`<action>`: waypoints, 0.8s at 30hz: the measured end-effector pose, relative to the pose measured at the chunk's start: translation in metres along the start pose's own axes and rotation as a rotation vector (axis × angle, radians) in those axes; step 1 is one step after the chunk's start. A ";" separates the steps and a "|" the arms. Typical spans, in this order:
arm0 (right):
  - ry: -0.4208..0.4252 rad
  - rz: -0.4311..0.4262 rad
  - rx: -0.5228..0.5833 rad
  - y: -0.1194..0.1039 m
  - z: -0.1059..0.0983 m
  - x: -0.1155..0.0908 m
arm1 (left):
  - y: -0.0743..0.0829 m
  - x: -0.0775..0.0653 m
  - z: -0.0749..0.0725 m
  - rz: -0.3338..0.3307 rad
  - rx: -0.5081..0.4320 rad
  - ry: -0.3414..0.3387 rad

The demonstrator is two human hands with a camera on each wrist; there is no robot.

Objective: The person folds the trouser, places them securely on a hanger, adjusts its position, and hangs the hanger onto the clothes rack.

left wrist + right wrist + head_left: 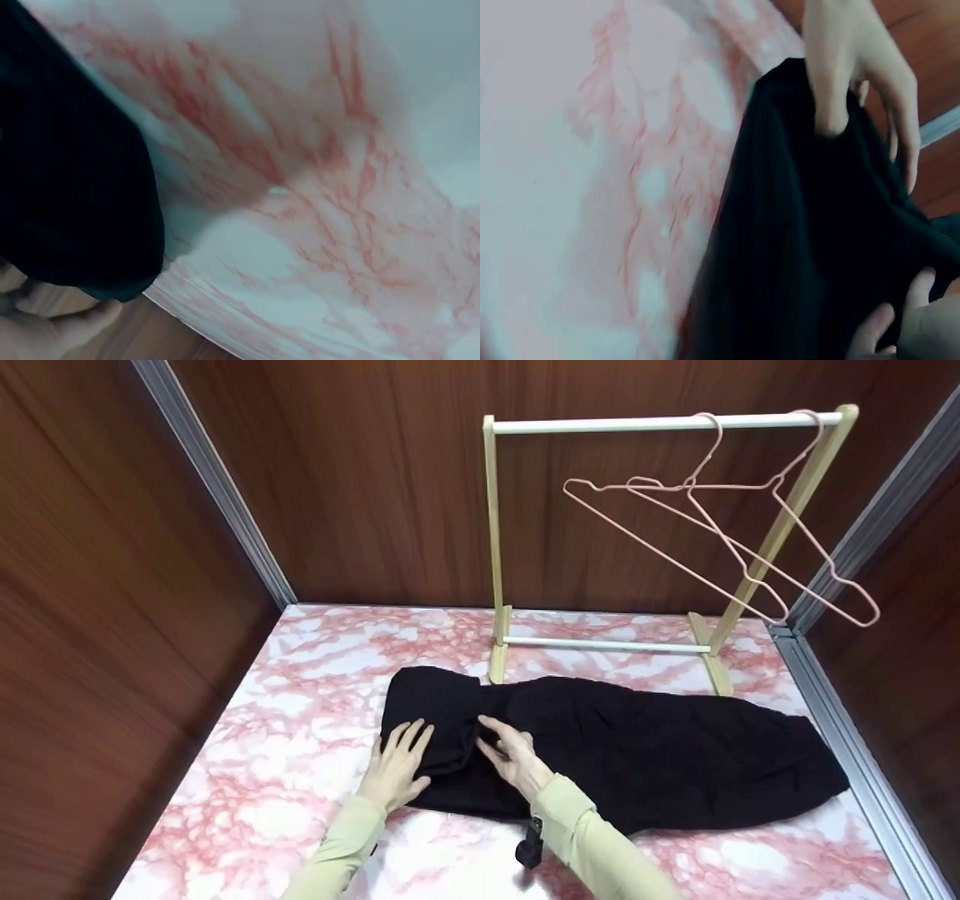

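Note:
A black cloth garment (667, 757) lies lengthwise across the table, its left end folded over into a smaller flap (435, 697). My left hand (394, 772) rests on the left part of that flap, fingers spread and fairly straight. At the flap's right edge, my right hand (514, 750) pinches the cloth between thumb and forefinger; its other fingers are curled under. The right wrist view has the black cloth (772, 225) with both hands at it. In the left wrist view, fingers (82, 322) touch a rounded corner of the garment (82, 187).
Behind the garment stands a wooden rack (493, 532) with a white rail (600, 426). Two pink hangers (637, 540) hang from its right side. The table (300, 720) has a pink-and-white marbled top, with brown wood panels (375, 495) around it.

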State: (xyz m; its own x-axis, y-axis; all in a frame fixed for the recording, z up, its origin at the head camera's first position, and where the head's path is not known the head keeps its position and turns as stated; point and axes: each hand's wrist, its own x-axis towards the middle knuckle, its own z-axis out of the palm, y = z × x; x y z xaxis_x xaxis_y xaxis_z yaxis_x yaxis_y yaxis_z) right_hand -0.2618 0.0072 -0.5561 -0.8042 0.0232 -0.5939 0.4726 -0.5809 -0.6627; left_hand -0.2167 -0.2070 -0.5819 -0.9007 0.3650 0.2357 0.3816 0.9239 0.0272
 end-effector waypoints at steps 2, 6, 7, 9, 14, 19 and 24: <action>-0.014 0.080 0.059 0.000 0.000 0.001 | 0.002 -0.001 0.002 -0.011 0.060 0.045; -0.085 0.211 0.027 -0.001 0.001 0.007 | 0.001 -0.001 0.005 0.006 0.168 0.137; -0.100 0.229 -0.004 0.000 0.001 0.010 | 0.001 -0.001 0.005 0.018 0.188 0.157; -0.105 0.220 -0.084 0.000 0.004 0.014 | 0.000 -0.001 0.006 0.047 0.220 0.184; -0.126 0.073 -0.152 0.004 0.012 0.018 | -0.003 -0.003 0.005 0.110 0.224 0.135; -0.336 -0.102 -0.180 0.000 0.017 0.016 | -0.005 -0.003 0.004 0.029 0.175 0.036; -0.495 -0.124 -0.260 -0.012 0.012 0.020 | -0.003 -0.006 0.006 -0.001 0.165 -0.038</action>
State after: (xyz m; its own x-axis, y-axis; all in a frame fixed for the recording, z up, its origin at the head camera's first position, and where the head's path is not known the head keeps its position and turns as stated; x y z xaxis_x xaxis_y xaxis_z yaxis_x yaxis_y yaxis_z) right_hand -0.2877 0.0049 -0.5548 -0.9025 -0.3422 -0.2615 0.3869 -0.3777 -0.8412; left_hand -0.2132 -0.2114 -0.5891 -0.9096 0.3651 0.1985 0.3440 0.9295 -0.1333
